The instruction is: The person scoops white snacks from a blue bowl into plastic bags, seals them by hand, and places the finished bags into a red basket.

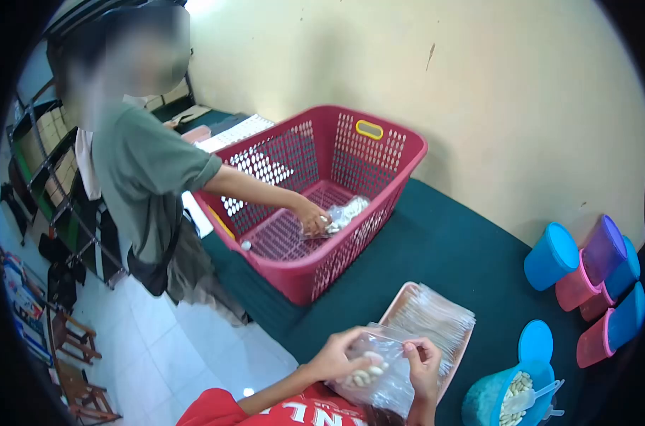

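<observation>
A clear plastic bag point(386, 348) hangs between my two hands above the table's front edge. Whitish oval pieces point(365, 369), like large beans, lie in its lower left part. My left hand point(337, 358) is closed around the bag's left side, its thumb over the pieces. At the upper right corner, my right hand point(425, 362) pinches the bag's rim between thumb and fingers. Just behind the bag, a shallow pink tray point(408, 290) holds a stack of flat clear bags point(439, 316). To the right stands a blue tub point(482, 397) of similar pieces with a clear scoop point(525, 401) in it.
A large red laundry basket point(294, 273) sits on the green-covered table point(443, 220). Another person's hand point(312, 215) reaches into it, at filled bags point(351, 211). Coloured cups point(549, 255) stand at right near the wall. A round blue lid point(535, 342) is beside the tub.
</observation>
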Tool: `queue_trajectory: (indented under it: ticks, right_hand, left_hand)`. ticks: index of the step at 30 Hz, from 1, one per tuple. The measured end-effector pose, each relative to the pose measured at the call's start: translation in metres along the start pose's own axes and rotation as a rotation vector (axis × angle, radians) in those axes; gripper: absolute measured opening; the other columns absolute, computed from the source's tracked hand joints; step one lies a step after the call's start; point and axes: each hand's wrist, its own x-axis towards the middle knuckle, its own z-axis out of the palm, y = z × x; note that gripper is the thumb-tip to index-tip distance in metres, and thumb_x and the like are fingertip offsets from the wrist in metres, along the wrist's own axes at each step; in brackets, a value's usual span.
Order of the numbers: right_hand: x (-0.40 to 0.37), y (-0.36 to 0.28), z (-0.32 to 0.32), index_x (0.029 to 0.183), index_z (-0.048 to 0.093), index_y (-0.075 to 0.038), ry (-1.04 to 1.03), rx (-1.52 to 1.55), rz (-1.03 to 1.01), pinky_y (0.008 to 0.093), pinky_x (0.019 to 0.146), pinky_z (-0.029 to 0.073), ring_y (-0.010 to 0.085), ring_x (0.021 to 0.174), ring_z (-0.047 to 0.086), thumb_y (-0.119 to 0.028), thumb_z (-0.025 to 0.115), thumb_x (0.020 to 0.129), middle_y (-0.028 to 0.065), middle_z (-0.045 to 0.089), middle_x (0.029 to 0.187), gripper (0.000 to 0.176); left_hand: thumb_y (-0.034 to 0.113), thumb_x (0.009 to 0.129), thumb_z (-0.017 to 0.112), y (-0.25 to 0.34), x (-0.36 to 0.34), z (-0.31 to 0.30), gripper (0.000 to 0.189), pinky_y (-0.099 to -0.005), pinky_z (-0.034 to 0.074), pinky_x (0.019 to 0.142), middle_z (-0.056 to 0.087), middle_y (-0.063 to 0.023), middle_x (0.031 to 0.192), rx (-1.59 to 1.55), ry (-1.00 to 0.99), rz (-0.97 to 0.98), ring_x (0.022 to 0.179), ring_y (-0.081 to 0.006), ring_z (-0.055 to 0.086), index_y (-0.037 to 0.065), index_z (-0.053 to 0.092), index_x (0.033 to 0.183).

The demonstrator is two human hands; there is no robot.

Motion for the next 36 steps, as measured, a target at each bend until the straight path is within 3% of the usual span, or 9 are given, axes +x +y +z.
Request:
queue_trajectory:
  ticks: [5,8,10,14,18,21,26,29,36]
  right_hand:
    - [0.013,-0.005,0.031,0.090,0.055,0.001,0.147,0.072,0.024,0.0219,0.065,0.042,0.0090,0.067,0.050,-0.006,0.058,0.079,0.0039,0.056,0.079,0.014]
    - [0.015,-0.001,0.051,0.104,0.048,0.000,-0.084,0.038,-0.056,0.0236,0.073,0.043,0.0112,0.081,0.051,-0.008,0.061,0.077,0.0072,0.053,0.098,0.031]
    - [0.002,0.011,0.062,0.115,0.040,0.000,-0.393,0.104,0.234,0.0265,0.081,0.042,0.0137,0.098,0.047,-0.009,0.064,0.075,0.0089,0.047,0.110,0.047]
    - [-0.002,0.005,0.073,0.121,0.037,0.001,-0.291,-0.122,0.232,0.0261,0.081,0.042,0.0122,0.097,0.049,-0.009,0.065,0.075,0.0068,0.049,0.109,0.055]
    - [-0.016,0.016,0.083,0.124,0.034,0.000,-0.232,0.034,0.300,0.0244,0.077,0.043,0.0112,0.095,0.049,-0.006,0.062,0.077,0.0057,0.051,0.107,0.055]
    - [-0.030,0.007,0.095,0.124,0.029,0.001,-0.151,0.074,0.280,0.0205,0.065,0.045,0.0086,0.085,0.053,-0.009,0.062,0.078,0.0059,0.054,0.100,0.058]
    - [-0.044,0.003,0.074,0.123,0.029,0.003,-0.007,0.082,0.291,0.0245,0.072,0.047,0.0148,0.089,0.055,-0.003,0.061,0.076,0.0104,0.051,0.106,0.057]
    - [-0.042,-0.007,0.060,0.122,0.028,0.002,0.480,0.275,0.147,0.0252,0.069,0.049,0.0173,0.086,0.058,-0.006,0.059,0.078,0.0137,0.054,0.103,0.055]
    - [-0.041,-0.002,0.035,0.121,0.034,-0.001,0.520,0.236,0.132,0.0277,0.059,0.051,0.0172,0.083,0.058,-0.013,0.055,0.080,0.0111,0.054,0.104,0.048]
  left_hand:
    - [0.027,0.070,0.070,-0.010,0.011,-0.027,0.043,-0.0248,0.048,0.065,0.062,-0.0107,0.084,-0.044,-0.231,-0.185,0.074,-0.0109,0.059,-0.001,0.054,0.099]
    - [0.025,0.071,0.070,-0.021,0.021,-0.041,0.036,-0.0225,0.047,0.061,0.062,-0.0068,0.081,-0.201,-0.158,-0.248,0.071,-0.0093,0.059,0.000,0.056,0.092]
    - [0.020,0.074,0.067,-0.040,0.024,-0.047,0.033,-0.0221,0.047,0.066,0.060,-0.0058,0.084,-0.217,-0.126,-0.230,0.077,-0.0097,0.057,-0.001,0.055,0.097]
    - [0.018,0.076,0.065,-0.033,0.030,-0.066,0.037,-0.0234,0.045,0.073,0.059,-0.0078,0.093,-0.380,-0.335,-0.205,0.085,-0.0097,0.054,-0.001,0.053,0.105]
    - [0.015,0.077,0.064,-0.040,0.028,-0.068,0.027,-0.0227,0.045,0.069,0.058,-0.0056,0.086,-0.048,-0.319,-0.310,0.078,-0.0073,0.053,-0.001,0.052,0.095]
    - [0.018,0.077,0.064,-0.050,0.026,-0.060,0.032,-0.0224,0.046,0.068,0.058,-0.0054,0.085,-0.357,-0.314,-0.281,0.077,-0.0094,0.055,-0.002,0.050,0.097]
    - [0.019,0.077,0.063,-0.052,0.033,-0.062,0.056,-0.0312,0.037,0.089,0.041,-0.0127,0.119,-0.081,-0.459,-0.019,0.107,-0.0163,0.043,0.001,0.033,0.120]
    - [0.013,0.081,0.057,-0.062,0.032,-0.072,0.046,-0.0305,0.038,0.087,0.043,-0.0112,0.117,-0.320,-0.365,-0.080,0.103,-0.0191,0.047,0.004,0.034,0.120]
    - [0.009,0.083,0.053,-0.079,0.012,-0.114,0.037,-0.0276,0.040,0.084,0.048,-0.0110,0.109,-0.231,-0.317,-0.164,0.097,-0.0167,0.050,0.004,0.037,0.115]
